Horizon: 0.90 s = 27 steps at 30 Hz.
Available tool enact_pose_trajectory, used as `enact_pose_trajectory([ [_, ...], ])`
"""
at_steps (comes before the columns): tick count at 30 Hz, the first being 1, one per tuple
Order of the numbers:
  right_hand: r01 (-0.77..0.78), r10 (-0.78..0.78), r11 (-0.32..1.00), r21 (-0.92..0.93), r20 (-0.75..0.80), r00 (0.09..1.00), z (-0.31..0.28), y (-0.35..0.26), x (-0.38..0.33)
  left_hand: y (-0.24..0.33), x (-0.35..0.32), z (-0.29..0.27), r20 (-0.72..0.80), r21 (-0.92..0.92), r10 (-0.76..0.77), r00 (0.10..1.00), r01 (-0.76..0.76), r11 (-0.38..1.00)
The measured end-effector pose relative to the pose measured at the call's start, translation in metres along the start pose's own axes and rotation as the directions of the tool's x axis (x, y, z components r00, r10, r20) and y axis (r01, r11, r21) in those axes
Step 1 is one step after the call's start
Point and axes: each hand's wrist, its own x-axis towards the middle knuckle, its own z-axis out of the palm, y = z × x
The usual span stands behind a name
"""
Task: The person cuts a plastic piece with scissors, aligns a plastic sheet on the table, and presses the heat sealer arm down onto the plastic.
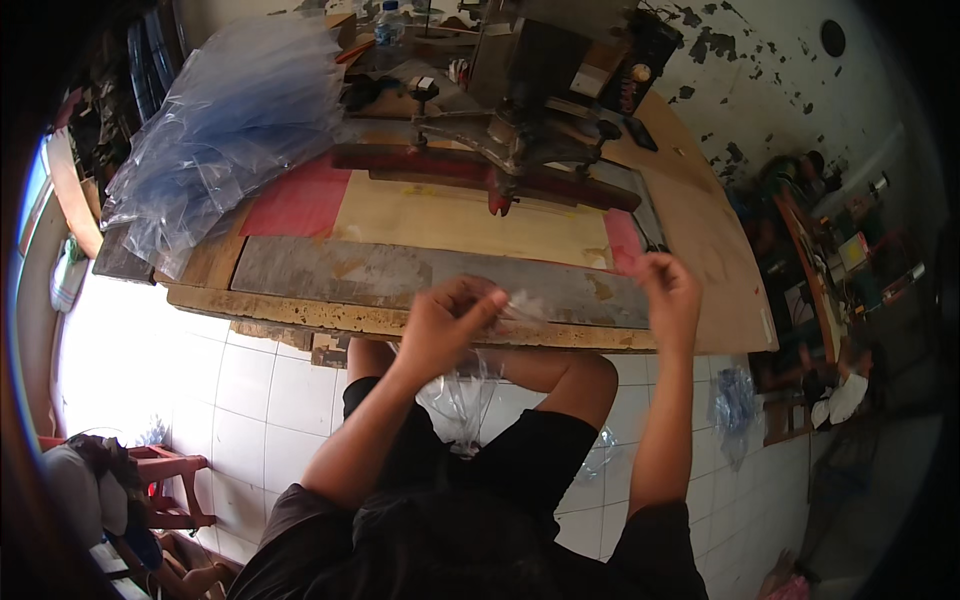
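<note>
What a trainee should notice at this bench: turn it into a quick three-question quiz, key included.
1. True or false: the pile of clear plastic lies on the person's left side of the bench.
2. Pick one. The wide panel between the two pink patches is:
a) green
b) yellow
c) black
3. Fill in: the ____ grip is the nearer one to the right-hand pink patch.

Key: 1. True. 2. b. 3. Right.
</note>
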Motion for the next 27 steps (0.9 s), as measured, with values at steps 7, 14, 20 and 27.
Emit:
enact_pose_trajectory([
  [7,0.139,-0.246,0.734,-0.665,-0.069,0.967,-0.061,0.103,0.072,0.002,0.015,-0.003,0.001,-0.040,-0.086,0.996,0.086,0.995],
  [14,0.149,-0.069,0.696,-0.702,0.142,0.987,-0.072,0.105,0.095,0.008,0.009,-0.006,0.004,-0.148,-0.157,0.988,0.156,0.977],
  [20,-0.183,0.291,0.861,-0.475,0.164,0.942,-0.105,0.072,0.030,0.007,0.003,-0.015,0.038,-0.102,-0.110,0.993,0.113,0.988],
  [27,-0.318,0.152,0.906,0.279,0.486,0.860,-0.084,-0.005,-0.114,0.028,-0.008,0.000,0.150,-0.180,-0.118,0.982,0.144,0.973],
])
